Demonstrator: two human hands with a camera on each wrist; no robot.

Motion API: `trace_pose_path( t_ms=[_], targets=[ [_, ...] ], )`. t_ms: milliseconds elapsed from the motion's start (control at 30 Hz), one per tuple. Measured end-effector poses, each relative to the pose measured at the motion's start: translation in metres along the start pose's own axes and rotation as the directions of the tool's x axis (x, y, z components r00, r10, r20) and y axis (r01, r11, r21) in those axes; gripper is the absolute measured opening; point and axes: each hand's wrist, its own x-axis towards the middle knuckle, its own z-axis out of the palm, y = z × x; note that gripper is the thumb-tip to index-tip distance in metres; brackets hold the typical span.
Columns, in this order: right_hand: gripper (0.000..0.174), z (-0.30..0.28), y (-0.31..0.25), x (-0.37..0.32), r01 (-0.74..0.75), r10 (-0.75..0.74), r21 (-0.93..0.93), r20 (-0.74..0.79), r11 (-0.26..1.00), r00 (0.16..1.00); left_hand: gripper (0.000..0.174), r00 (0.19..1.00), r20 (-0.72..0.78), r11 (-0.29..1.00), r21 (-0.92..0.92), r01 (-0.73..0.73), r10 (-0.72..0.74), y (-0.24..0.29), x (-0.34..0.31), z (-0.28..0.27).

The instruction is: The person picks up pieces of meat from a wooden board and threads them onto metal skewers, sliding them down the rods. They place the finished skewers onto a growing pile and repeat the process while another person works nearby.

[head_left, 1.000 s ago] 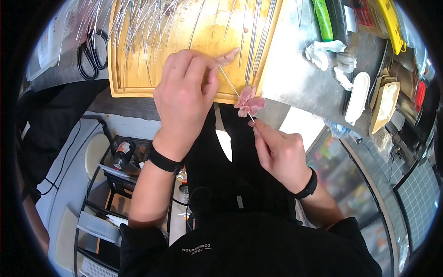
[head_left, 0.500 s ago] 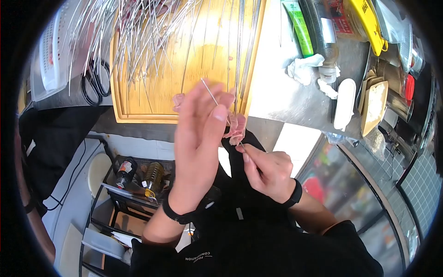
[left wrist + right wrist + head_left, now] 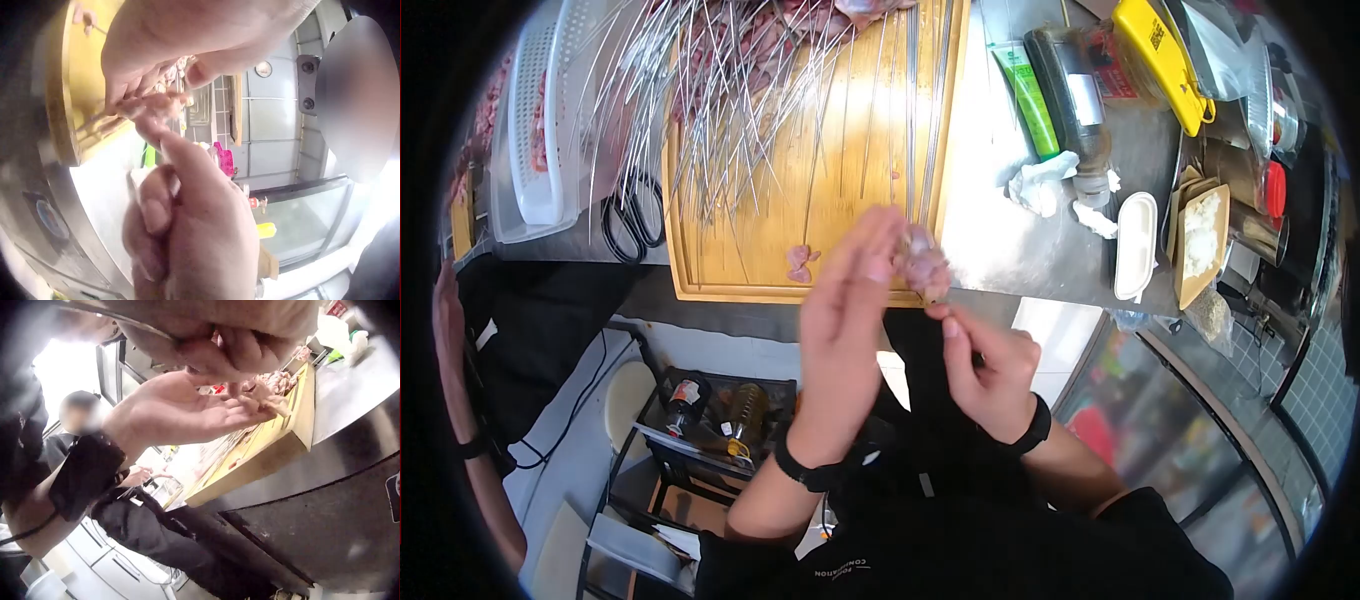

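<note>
My right hand [image 3: 995,370] pinches one end of a metal skewer between thumb and forefinger, just off the board's near edge. Raw pink meat [image 3: 924,268] is bunched on that skewer right above the fingertips. Against the meat's left side lies my left hand [image 3: 845,330], its fingers straight and blurred. From the right wrist view, the left palm [image 3: 181,409] faces up with the meat [image 3: 272,403] at its fingers. The skewer's far end is hidden. A small loose meat piece [image 3: 802,262] rests on the wooden board [image 3: 740,285], left of the hands.
Many bare metal skewers [image 3: 730,150] fan over a meat pile [image 3: 750,50] at the board's far left. A clear plastic bin [image 3: 510,215] stands left. Right are a green tube [image 3: 1028,100], a bottle [image 3: 1065,90], crumpled tissue [image 3: 1040,185] and a white tray [image 3: 1137,245].
My left hand goes from pinching near the skewer to straight fingers laid along the meat. The right hand keeps its pinch. The loose piece on the board now shows fully.
</note>
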Motion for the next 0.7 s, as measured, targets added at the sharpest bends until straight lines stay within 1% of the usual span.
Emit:
trace_pose_path(
  t_ms=[33, 100, 133, 167, 200, 233, 267, 300, 333, 367, 400, 433, 467, 500, 533, 567, 600, 633, 700],
  targets=[
    [0.018, -0.001, -0.002, 0.004, 0.002, -0.002, 0.000, -0.006, 1.000, 1.000, 0.047, 0.999, -0.016, 0.998, 0.042, -0.040, 0.041, 0.006, 0.002, -0.006],
    [0.017, -0.001, -0.005, 0.017, -0.005, 0.004, -0.008, -0.142, 1.000, 0.990, 0.044, 0.986, -0.070, 0.988, 0.047, -0.150, 0.153, 0.008, 0.003, -0.021],
    [0.018, 0.002, -0.009, 0.024, 0.006, -0.008, -0.013, -0.156, 1.000, 0.988, 0.044, 0.985, -0.065, 0.987, 0.052, -0.154, 0.157, 0.009, 0.003, -0.030],
    [0.018, 0.008, -0.010, 0.029, 0.008, -0.010, -0.009, -0.165, 1.000, 0.986, 0.041, 0.983, -0.102, 0.983, 0.116, -0.142, 0.154, 0.009, 0.002, -0.039],
    [0.020, 0.017, -0.009, 0.033, 0.040, -0.040, -0.008, -0.128, 0.999, 0.991, 0.038, 0.978, -0.139, 0.975, 0.179, -0.128, 0.154, 0.010, 0.000, -0.046],
    [0.022, 0.027, -0.008, 0.035, 0.068, -0.068, -0.008, -0.091, 0.998, 0.993, 0.038, 0.979, -0.129, 0.974, 0.184, -0.131, 0.156, 0.011, -0.002, -0.052],
    [0.025, 0.040, -0.006, 0.036, 0.039, -0.040, -0.043, -0.022, 0.998, 0.999, 0.035, 0.975, -0.075, 0.935, 0.307, -0.175, 0.208, 0.012, -0.005, -0.057],
    [0.025, 0.050, -0.005, 0.035, 0.034, -0.036, -0.041, -0.036, 0.999, 0.999, 0.032, 0.967, -0.014, 0.878, 0.424, -0.223, 0.253, 0.014, -0.006, -0.060],
    [0.026, 0.060, -0.007, 0.033, 0.060, -0.062, -0.086, -0.020, 0.994, 0.998, 0.030, 0.950, 0.055, 0.701, 0.662, -0.264, 0.307, 0.017, -0.006, -0.063],
    [0.026, 0.067, -0.008, 0.031, 0.083, -0.084, -0.130, 0.002, 0.988, 0.996, 0.030, 0.951, 0.062, 0.696, 0.668, -0.265, 0.303, 0.019, -0.003, -0.063],
    [0.025, 0.066, -0.013, 0.030, 0.079, -0.078, -0.140, 0.017, 0.987, 0.997, 0.032, 0.916, 0.198, 0.536, 0.760, -0.368, 0.348, 0.019, 0.001, -0.061],
    [0.025, 0.064, -0.016, 0.028, 0.065, -0.063, -0.137, 0.018, 0.988, 0.998, 0.035, 0.870, 0.338, 0.361, 0.810, -0.463, 0.359, 0.019, 0.006, -0.060],
    [0.023, 0.060, -0.018, 0.026, 0.073, -0.068, -0.137, 0.040, 0.988, 0.997, 0.045, 0.838, 0.445, 0.257, 0.810, -0.528, 0.316, 0.017, 0.013, -0.061],
    [0.021, 0.055, -0.018, 0.027, 0.086, -0.079, -0.141, 0.056, 0.986, 0.995, 0.045, 0.833, 0.457, 0.259, 0.803, -0.537, 0.312, 0.014, 0.021, -0.061],
    [0.015, 0.047, -0.019, 0.027, 0.064, -0.054, -0.158, 0.070, 0.985, 0.996, 0.049, 0.812, 0.521, 0.159, 0.806, -0.569, 0.265, 0.011, 0.026, -0.061],
    [0.015, 0.042, -0.017, 0.029, 0.052, -0.042, -0.166, 0.064, 0.985, 0.997, 0.052, 0.789, 0.576, 0.062, 0.798, -0.599, 0.211, 0.008, 0.028, -0.062],
    [0.012, 0.037, -0.012, 0.036, 0.073, -0.074, -0.184, 0.002, 0.980, 0.997, 0.058, 0.778, 0.603, 0.040, 0.785, -0.618, 0.176, 0.006, 0.031, -0.064],
    [0.010, 0.034, -0.008, 0.044, 0.091, -0.105, -0.201, -0.058, 0.975, 0.993, 0.058, 0.775, 0.608, 0.046, 0.781, -0.623, 0.171, 0.004, 0.031, -0.066],
    [0.009, 0.030, -0.004, 0.065, 0.043, -0.083, -0.262, -0.144, 0.964, 0.986, 0.058, 0.745, 0.640, -0.028, 0.762, -0.648, 0.189, 0.003, 0.031, -0.067]
  ],
)
